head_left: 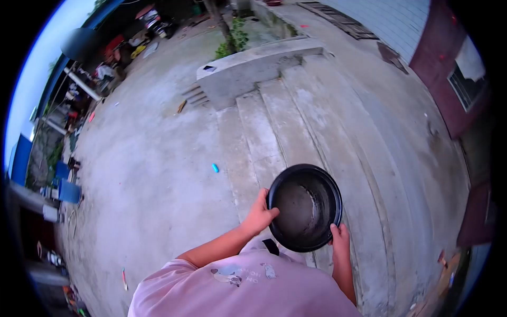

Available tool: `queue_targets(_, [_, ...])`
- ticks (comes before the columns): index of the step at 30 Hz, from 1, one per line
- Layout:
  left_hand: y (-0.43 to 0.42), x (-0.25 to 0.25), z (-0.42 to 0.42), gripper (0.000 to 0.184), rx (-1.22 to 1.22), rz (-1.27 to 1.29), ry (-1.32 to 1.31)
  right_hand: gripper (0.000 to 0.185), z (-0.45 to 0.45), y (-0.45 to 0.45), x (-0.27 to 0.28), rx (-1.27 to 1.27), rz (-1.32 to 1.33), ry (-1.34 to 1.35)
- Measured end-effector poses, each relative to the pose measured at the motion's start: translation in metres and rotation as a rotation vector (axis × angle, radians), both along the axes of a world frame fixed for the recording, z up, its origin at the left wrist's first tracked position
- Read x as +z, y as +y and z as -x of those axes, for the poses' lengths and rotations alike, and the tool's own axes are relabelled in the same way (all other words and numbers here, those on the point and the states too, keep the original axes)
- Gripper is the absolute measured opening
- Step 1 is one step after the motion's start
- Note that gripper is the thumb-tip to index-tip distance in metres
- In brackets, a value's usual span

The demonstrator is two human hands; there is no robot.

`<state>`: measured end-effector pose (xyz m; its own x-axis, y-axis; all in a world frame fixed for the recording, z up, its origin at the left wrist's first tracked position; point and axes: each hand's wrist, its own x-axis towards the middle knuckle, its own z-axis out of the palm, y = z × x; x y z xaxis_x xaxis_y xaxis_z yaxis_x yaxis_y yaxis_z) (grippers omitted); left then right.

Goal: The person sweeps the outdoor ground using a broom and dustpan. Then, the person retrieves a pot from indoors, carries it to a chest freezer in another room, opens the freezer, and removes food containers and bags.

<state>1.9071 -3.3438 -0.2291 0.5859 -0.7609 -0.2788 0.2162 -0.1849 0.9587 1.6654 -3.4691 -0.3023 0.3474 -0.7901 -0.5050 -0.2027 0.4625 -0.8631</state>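
Left hand point(260, 212) gripping black basin point(302, 207) at rim, thumb inside; right hand point(339, 235) curling partly closed on opposite rim. Concrete steps point(274, 127) lying beneath.

The upper body is fitted with a pale pink fabric shirt point(237, 298) with a short left sleeve point(171, 268); the front carries a larger grey-and-white cartoon animal print point(227, 276), a smaller pale animal print point(268, 270) and faint light lettering point(252, 277), too small to read reliably. A small black four-sided patch point(270, 246) shows beyond the prints; its attachment is unclear. The left hand point(259, 215) and right hand point(340, 238) are bare, as are both forearms.
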Motion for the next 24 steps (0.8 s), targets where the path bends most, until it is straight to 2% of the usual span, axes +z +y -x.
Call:
queue_targets(5, [-0.039, 0.021, -0.032, 0.040, 0.195, -0.039, -0.028, 0.017, -0.062, -0.096, 0.019, 0.201, 0.096, -0.036])
queue_targets(7, [-0.062, 0.005, -0.049, 0.040, 0.255, -0.147, -0.116, 0.017, -0.084, -0.132, 0.011, 0.231, 0.056, -0.064])
queue_targets(9, [-0.089, -0.003, -0.063, 0.041, 0.297, -0.134, -0.046, 0.017, -0.102, -0.167, 0.005, 0.263, 0.047, -0.112])
queue_targets(13, [-0.151, -0.007, -0.091, 0.038, 0.369, -0.027, 0.079, 0.019, -0.137, -0.224, 0.015, 0.297, 0.081, -0.009])
queue_targets(17, [-0.243, -0.010, -0.139, 0.036, 0.326, -0.043, 0.122, 0.022, -0.162, -0.295, -0.012, 0.238, 0.105, 0.116])
queue_targets(21, [-0.327, 0.011, -0.177, 0.035, 0.235, -0.125, 0.149, 0.022, -0.186, -0.350, 0.066, 0.102, -0.007, 0.213])
queue_targets(24, [-0.402, 0.042, -0.200, 0.031, 0.140, -0.169, 0.094, 0.020, -0.199, -0.405, 0.088, 0.028, 0.040, 0.201])
